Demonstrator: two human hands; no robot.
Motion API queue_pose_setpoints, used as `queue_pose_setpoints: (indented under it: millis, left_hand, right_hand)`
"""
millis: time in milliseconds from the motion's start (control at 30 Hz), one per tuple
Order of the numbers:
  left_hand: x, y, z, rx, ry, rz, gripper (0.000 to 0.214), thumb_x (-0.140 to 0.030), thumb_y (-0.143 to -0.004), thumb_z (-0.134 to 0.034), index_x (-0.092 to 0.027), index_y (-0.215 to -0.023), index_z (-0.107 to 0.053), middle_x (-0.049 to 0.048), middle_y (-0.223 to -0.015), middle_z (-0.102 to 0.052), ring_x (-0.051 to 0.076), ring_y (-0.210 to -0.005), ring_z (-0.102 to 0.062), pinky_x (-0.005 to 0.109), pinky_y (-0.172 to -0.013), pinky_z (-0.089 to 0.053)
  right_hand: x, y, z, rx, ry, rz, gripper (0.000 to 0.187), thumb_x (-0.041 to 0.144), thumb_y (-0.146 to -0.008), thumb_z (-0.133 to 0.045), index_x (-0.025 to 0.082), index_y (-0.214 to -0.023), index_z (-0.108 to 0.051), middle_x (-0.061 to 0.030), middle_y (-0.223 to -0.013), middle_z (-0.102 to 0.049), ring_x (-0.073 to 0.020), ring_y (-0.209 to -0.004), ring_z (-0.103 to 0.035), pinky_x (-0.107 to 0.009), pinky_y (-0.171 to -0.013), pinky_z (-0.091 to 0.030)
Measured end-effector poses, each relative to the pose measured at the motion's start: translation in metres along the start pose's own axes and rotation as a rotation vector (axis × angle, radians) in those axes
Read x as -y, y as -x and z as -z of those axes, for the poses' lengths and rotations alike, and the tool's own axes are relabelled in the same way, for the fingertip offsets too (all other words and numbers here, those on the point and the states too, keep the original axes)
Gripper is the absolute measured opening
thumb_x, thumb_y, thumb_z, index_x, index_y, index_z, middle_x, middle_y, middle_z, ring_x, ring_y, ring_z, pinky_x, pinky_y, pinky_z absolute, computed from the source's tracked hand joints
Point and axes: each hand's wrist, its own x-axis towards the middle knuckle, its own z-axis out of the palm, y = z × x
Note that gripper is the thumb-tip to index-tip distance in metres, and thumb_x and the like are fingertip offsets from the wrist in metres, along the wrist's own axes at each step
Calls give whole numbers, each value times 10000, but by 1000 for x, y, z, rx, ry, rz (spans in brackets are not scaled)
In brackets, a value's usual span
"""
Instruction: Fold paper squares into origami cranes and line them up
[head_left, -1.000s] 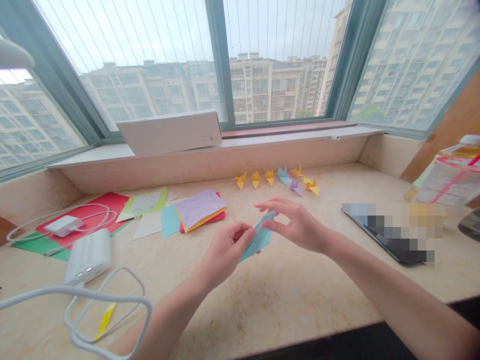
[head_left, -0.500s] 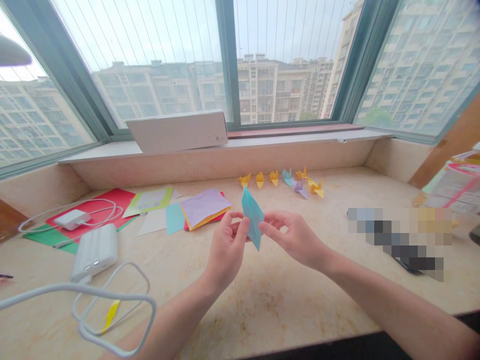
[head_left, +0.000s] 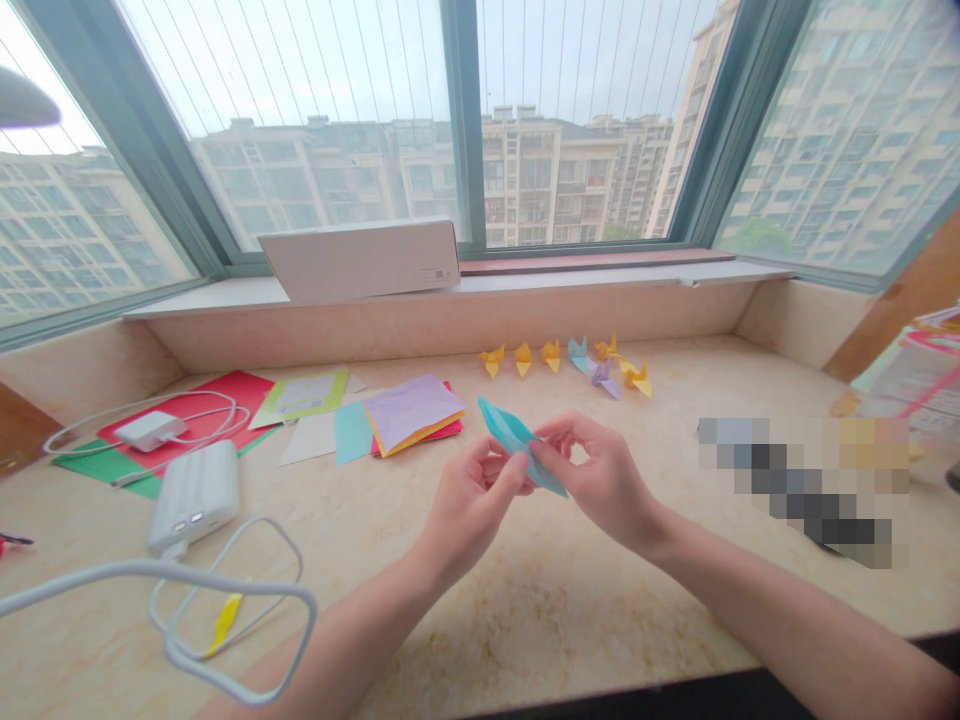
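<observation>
While the left hand (head_left: 476,490) is pinching one folded blue paper (head_left: 506,428) on one side, the right hand (head_left: 600,475) is pinching it on the other, both holding it up over the table (head_left: 570,620). Now the paper is leaning to the left, instead of standing tall like half a second ago. Behind the hands, seven little paper birds (head_left: 523,359) are sitting: five yellow, one blue and one purple. One white power bank (head_left: 196,492) is lying on the left, and one white box (head_left: 364,263) is resting by the window (head_left: 315,70)
</observation>
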Motion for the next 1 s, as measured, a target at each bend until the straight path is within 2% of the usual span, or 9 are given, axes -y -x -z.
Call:
queue_pose_setpoints:
  millis: [100, 267, 467, 567, 700, 867, 1000]
  left_hand:
    - [1, 1, 0, 6, -33, -9, 333, -453, -893, -653, -132, -981, -681, 84, -872, -763, 204, -768, -734, 325, -733, -607]
    - [1, 2, 0, 20, 4, -38, 332, -441, -911, -631, -130, -1002, -705, 93, -924, -771, 219, -818, -742, 333, -750, -619]
    - [0, 3, -3, 6, 22, -53, 323, -427, -916, -629, -141, -1039, -711, 90, -946, -774, 240, -869, -750, 354, -771, -634]
    - [1, 3, -4, 21, 18, -73, 310, -418, -923, -624, -149, -1049, -713, 88, -957, -773, 229, -849, -752, 350, -769, -635]
    - [3, 3, -4, 32, 20, -73, 312, -419, -924, -627, -152, -1063, -710, 93, -983, -772, 217, -793, -757, 348, -757, -632]
    - [3, 3, -4, 29, 0, -85, 339, -443, -924, -622, -148, -1062, -714, 101, -979, -775, 230, -804, -761, 338, -740, -626]
    - [3, 3, -4, 2, -79, -74, 356, -453, -939, -594, -144, -1029, -745, 99, -920, -784, 232, -802, -760, 319, -719, -610]
  right_hand:
    - [0, 1, 1, 2, 29, 81, 64, 256, -890, -674, 210, -871, -713, -1, -712, -681, -146, -651, -601, -292, -631, -475]
    - [3, 1, 4, -14, 71, 231, 83, 235, -911, -651, 223, -941, -728, -26, -811, -675, -160, -717, -611, -313, -666, -515]
    - [5, 2, 5, -11, 70, 290, 169, 220, -928, -621, 237, -1021, -761, -70, -921, -675, -189, -845, -659, -346, -744, -556]
    - [6, 2, 4, -12, 28, 265, 148, 233, -921, -637, 233, -982, -771, -64, -897, -672, -186, -833, -658, -342, -741, -554]
    - [8, 0, 2, -13, -48, 162, 104, 275, -902, -667, 239, -919, -763, -42, -868, -672, -175, -786, -637, -333, -713, -536]
    - [11, -2, 3, 52, -102, -29, 160, 316, -874, -699, 218, -992, -745, -26, -817, -689, -167, -735, -615, -319, -686, -494]
    - [13, 0, 3, 47, -82, -78, 120, 321, -866, -707, 209, -865, -751, -22, -767, -686, -166, -711, -598, -318, -675, -461]
